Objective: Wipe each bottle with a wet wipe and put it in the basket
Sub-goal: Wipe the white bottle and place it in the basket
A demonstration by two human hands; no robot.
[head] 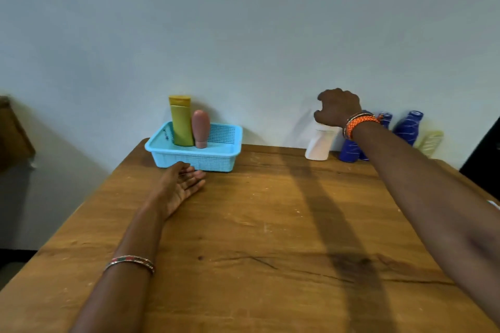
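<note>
A person's two bare arms reach across a scuffed wooden tabletop (270,224) set against a pale wall. At about 10 o'clock on the tabletop stands a light-blue basket (216,155), near the far edge. Two bottles stand upright inside it, touching: a yellow bottle (181,121) on the left and a shorter pink bottle (200,127) on the right.

Just in front of the basket, the left hand (181,184) lies palm up with fingers straight and relaxed, holding nothing; its fingertips are just beside the basket's near wall. A beaded bracelet (130,262) circles that forearm.

At about 1 o'clock, the right hand (338,107) hovers over the top of a white bottle (319,144) that stands near the wall. Its fingers are curled downward, but motion blur makes it impossible to tell whether they have closed on the bottle. An orange wristband (359,123) wraps the right wrist.

Behind that arm, farther right along the wall, stand blue bottles: one (349,150) just beside the white bottle, partly hidden, and another (408,128) farther right. At the row's right end a pale yellow bottle (430,143) shows, blurred.
</note>
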